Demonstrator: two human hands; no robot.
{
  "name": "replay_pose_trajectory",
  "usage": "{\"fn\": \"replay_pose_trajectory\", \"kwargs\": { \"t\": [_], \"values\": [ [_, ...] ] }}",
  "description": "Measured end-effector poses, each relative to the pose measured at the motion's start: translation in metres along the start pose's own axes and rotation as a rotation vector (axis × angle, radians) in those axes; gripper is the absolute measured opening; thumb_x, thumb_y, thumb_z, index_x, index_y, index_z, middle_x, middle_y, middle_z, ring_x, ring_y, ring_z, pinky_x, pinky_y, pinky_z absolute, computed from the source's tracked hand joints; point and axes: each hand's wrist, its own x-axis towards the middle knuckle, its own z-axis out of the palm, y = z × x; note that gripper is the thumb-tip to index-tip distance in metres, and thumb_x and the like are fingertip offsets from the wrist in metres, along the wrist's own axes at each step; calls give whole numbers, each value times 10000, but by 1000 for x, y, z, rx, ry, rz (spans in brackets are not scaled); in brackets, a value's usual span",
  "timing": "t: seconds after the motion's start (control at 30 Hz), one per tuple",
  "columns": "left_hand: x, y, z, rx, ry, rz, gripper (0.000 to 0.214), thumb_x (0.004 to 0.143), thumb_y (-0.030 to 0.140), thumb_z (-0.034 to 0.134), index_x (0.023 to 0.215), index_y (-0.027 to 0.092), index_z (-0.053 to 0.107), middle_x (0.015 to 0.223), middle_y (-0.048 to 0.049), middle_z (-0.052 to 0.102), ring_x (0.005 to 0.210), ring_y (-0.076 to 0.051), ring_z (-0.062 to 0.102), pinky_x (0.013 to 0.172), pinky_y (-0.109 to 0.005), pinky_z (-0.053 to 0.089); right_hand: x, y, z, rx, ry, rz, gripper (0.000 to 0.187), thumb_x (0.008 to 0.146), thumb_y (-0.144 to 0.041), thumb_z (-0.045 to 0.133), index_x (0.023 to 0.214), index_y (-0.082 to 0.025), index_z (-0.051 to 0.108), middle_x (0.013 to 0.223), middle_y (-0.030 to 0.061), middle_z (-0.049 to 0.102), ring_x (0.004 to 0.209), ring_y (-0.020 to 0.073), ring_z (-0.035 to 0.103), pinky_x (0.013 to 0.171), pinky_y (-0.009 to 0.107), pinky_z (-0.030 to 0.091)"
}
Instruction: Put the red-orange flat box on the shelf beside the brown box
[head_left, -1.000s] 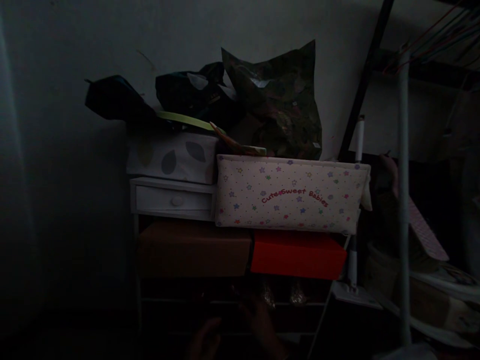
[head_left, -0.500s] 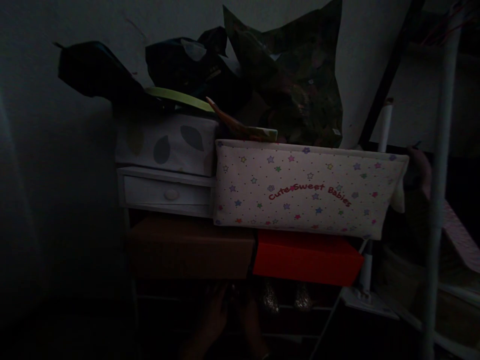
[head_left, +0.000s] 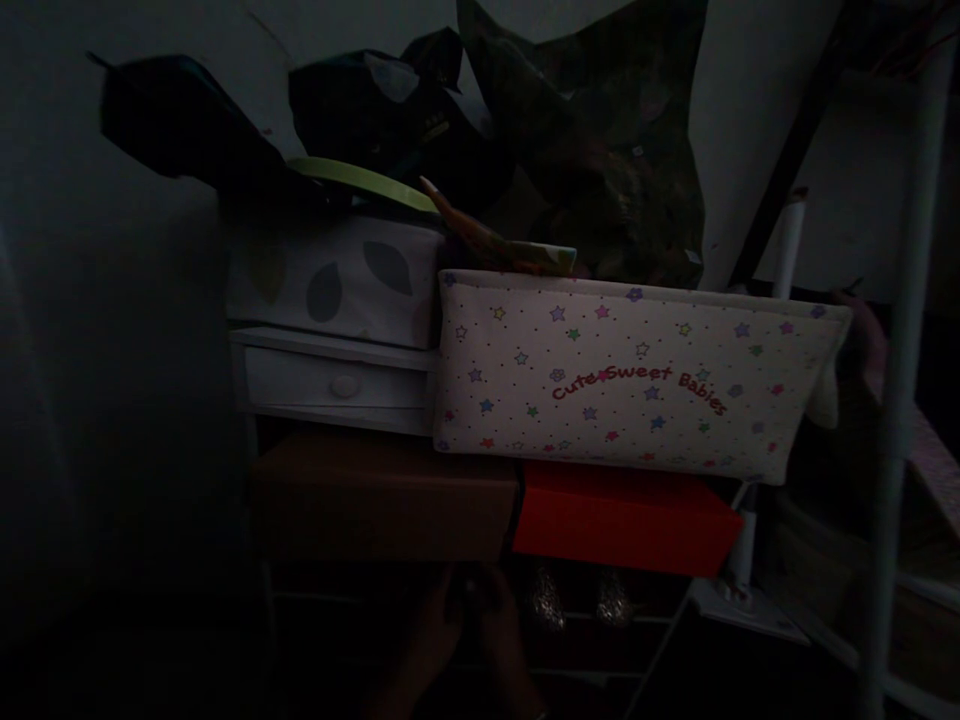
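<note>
- The left hand (head_left: pixel 424 640) and right hand (head_left: pixel 504 640) reach up side by side in deep shadow at the shelf's lower front edge. Their fingertips are close together, but it is too dark to tell whether they grip anything.
- A brown box (head_left: pixel 382 495) sits just above them, touching a red box (head_left: pixel 626 520).
- Glittery shoes (head_left: pixel 547 600) stand just beside the right hand, under the red box.
- A star-printed fabric box (head_left: pixel 637 375) rests on the red box, beside a white drawer (head_left: pixel 334 385).

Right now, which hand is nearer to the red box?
Right. The right hand is just below the left end of the red box; the left hand is further left, under the brown box.
</note>
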Motion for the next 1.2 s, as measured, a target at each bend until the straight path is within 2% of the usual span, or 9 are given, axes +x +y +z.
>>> {"fn": "replay_pose_trajectory", "kwargs": {
  "t": [0.1, 0.3, 0.47, 0.53, 0.77, 1.0, 1.1, 1.2],
  "values": [
    [2, -2, -1, -177, -3, -62, 569, 763, 264, 496, 1314, 121, 513, 1460, -162, 434, 1390, -296, 321, 1177, -460, 122, 2, 1, -5, -15, 27, -3, 395, 720, -432, 656, 1041, -203, 683, 1125, 118, 694, 1050, 270, 639, 946, 420, 486],
    [-1, 2, -2, -392, -60, -65, 578, 776, 249, 464, 1310, 31, 492, 1450, -224, 423, 1383, -304, 334, 1173, -471, 163, 6, -10, -18, -151, 49, -82, 385, 776, -403, 582, 1093, -196, 656, 1172, 132, 663, 1099, 260, 608, 988, 431, 453],
    [-5, 3, 12, -648, -149, -92, 623, 758, 204, 448, 1367, 79, 408, 1415, -205, 479, 1253, -231, 519, 1054, -380, 411, 7, -27, -28, -322, 33, -185, 321, 800, -317, 515, 1062, -215, 670, 1107, 119, 664, 1073, 243, 601, 974, 414, 458],
    [-6, 4, 17, -724, -179, -109, 659, 734, 183, 449, 1379, 64, 376, 1385, -217, 507, 1215, -225, 553, 1014, -364, 448, 8, -31, -31, -349, 3, -188, 322, 800, -278, 488, 1057, -219, 674, 1105, 117, 661, 1076, 237, 596, 979, 411, 453],
    [-6, 5, 17, -794, -197, -155, 711, 679, 169, 484, 1371, 36, 395, 1372, -216, 511, 1201, -233, 547, 1013, -344, 429, 9, -33, -34, -397, -26, -201, 382, 786, -203, 463, 1113, -226, 658, 1133, 121, 641, 1085, 237, 590, 986, 410, 453],
    [-4, -3, 29, -894, -155, -175, 689, 671, 182, 527, 1354, 138, 444, 1340, -146, 564, 1192, -223, 549, 1017, -349, 422, 9, -31, -33, -403, -88, -250, 436, 784, -147, 450, 1165, -244, 638, 1148, 108, 626, 1117, 219, 581, 995, 378, 457],
    [-6, -3, 28, -905, -147, -192, 695, 683, 201, 527, 1366, 122, 428, 1350, -161, 555, 1189, -237, 555, 1019, -365, 421, 7, -33, -31, -382, -141, -238, 464, 811, -143, 432, 1233, -253, 590, 1220, 105, 591, 1164, 198, 556, 1022, 362, 436],
    [-8, 0, 24, -932, -186, -197, 711, 701, 208, 501, 1394, 105, 384, 1377, -168, 533, 1206, -230, 550, 1017, -348, 430, 5, -35, -29, -379, -145, -249, 433, 826, -153, 436, 1211, -253, 606, 1251, 103, 577, 1193, 203, 538, 1043, 379, 420]
  ]
}}
